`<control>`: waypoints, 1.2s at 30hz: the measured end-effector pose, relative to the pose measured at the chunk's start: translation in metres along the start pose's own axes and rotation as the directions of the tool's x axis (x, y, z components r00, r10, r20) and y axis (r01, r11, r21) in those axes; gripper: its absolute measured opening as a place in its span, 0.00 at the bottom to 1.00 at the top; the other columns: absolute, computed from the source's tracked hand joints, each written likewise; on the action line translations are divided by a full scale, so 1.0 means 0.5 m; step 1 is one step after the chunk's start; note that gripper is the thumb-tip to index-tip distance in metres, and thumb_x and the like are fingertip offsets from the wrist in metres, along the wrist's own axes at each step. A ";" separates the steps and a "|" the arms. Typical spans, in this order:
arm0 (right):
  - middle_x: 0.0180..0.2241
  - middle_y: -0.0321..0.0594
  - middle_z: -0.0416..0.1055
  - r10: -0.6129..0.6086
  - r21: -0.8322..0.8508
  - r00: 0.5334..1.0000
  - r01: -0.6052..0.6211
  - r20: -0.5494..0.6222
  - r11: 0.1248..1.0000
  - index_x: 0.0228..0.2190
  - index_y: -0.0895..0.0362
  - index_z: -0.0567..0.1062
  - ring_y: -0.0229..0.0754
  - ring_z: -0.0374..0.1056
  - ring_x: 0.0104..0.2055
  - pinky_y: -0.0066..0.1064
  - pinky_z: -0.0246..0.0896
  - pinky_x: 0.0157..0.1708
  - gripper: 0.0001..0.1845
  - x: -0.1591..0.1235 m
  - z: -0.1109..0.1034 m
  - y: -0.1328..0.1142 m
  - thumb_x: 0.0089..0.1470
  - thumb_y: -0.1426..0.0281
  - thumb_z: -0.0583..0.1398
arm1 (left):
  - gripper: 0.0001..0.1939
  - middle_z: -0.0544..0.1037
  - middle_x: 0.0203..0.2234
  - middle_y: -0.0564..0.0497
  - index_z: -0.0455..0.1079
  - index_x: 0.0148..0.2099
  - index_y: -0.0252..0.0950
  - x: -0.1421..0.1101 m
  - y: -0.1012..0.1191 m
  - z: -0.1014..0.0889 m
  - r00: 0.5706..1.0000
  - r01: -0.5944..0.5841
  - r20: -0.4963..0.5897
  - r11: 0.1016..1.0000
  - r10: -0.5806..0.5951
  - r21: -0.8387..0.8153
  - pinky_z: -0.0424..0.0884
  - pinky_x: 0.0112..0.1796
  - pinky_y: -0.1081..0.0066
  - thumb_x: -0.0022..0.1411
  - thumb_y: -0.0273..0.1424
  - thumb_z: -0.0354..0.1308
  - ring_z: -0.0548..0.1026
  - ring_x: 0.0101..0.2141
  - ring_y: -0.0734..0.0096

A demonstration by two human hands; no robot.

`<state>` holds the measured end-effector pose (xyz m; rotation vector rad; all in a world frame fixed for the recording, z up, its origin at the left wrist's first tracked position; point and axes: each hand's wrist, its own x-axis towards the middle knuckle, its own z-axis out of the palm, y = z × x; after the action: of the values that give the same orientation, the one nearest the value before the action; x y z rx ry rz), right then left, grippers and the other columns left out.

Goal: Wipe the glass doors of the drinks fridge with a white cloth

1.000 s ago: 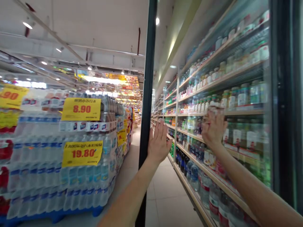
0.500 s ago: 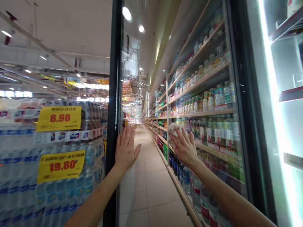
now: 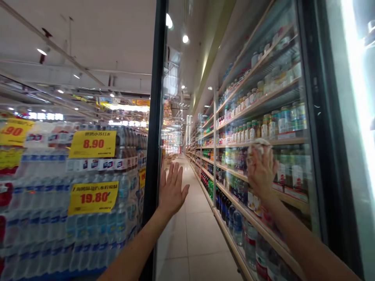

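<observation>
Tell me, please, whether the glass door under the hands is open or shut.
Open: the glass door stands out into the aisle, and the lit cabinet shows uncovered past its right frame.

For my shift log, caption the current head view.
Right hand holding a pale cloth against the glass door, left hand open by its dark frame.

Our left hand (image 3: 173, 190) is up, palm forward, thumb spread right; our right hand (image 3: 262, 169) presses forward, fingers bent, slightly blurred.
</observation>
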<state>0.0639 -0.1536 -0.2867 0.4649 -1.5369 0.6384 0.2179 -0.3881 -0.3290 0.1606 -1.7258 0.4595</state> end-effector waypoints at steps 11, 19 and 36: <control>0.62 0.49 0.45 0.109 -0.003 0.993 -0.109 -0.043 0.994 0.57 0.52 0.56 0.56 0.40 0.63 0.59 0.39 0.55 0.28 -0.037 -0.008 0.015 0.55 0.68 0.48 | 0.29 0.59 0.58 0.45 0.49 0.62 0.34 -0.029 0.061 -0.014 0.985 -0.167 0.029 0.983 0.170 -0.079 0.45 0.59 0.59 0.59 0.36 0.47 0.50 0.60 0.64; 0.59 0.38 0.54 -0.405 0.122 0.898 0.389 0.170 0.913 0.53 0.43 0.63 0.49 0.43 0.63 0.52 0.37 0.58 0.24 -0.105 -0.014 -0.011 0.54 0.69 0.51 | 0.31 0.56 0.59 0.43 0.45 0.63 0.32 -0.036 0.051 -0.008 0.993 -0.113 0.011 0.992 0.114 -0.062 0.45 0.59 0.58 0.59 0.35 0.48 0.47 0.61 0.63; 0.62 0.50 0.45 0.082 0.021 0.997 -0.081 -0.017 0.996 0.57 0.53 0.56 0.56 0.41 0.63 0.57 0.41 0.55 0.27 -0.107 -0.018 0.037 0.56 0.68 0.49 | 0.31 0.55 0.59 0.41 0.46 0.62 0.31 -0.030 0.104 -0.012 0.998 -0.059 0.032 0.995 0.062 -0.086 0.43 0.59 0.56 0.60 0.36 0.46 0.46 0.61 0.61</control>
<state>0.0629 -0.1386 -0.3419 0.4126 -1.5394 0.7205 0.2080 -0.3406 -0.3536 0.0557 -1.7850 0.4291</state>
